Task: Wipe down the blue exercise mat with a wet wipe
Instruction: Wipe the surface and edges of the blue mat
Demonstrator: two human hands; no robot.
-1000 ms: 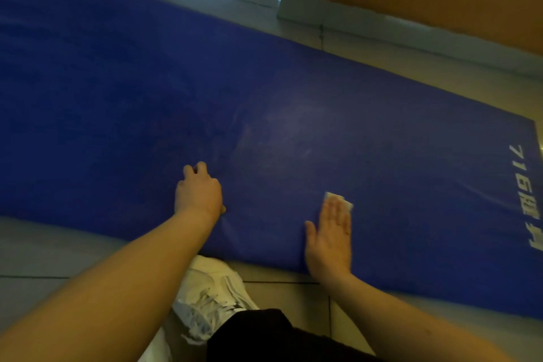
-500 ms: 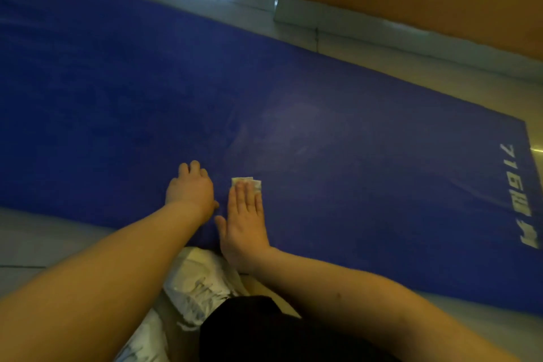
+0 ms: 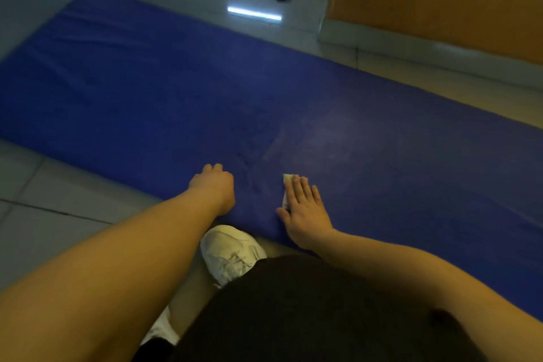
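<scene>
Right hand [image 3: 305, 210] presses wet wipe [image 3: 288, 180] flat on blue mat [image 3: 147, 82], frame centre.
Mat's long axis runs upper left to lower right; right grip fully open; left hand [image 3: 214, 185] curled, empty, on mat's near edge.

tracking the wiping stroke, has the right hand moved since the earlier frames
Yes: the right hand, flat on the wipe, slid right, away from the left hand.
</scene>
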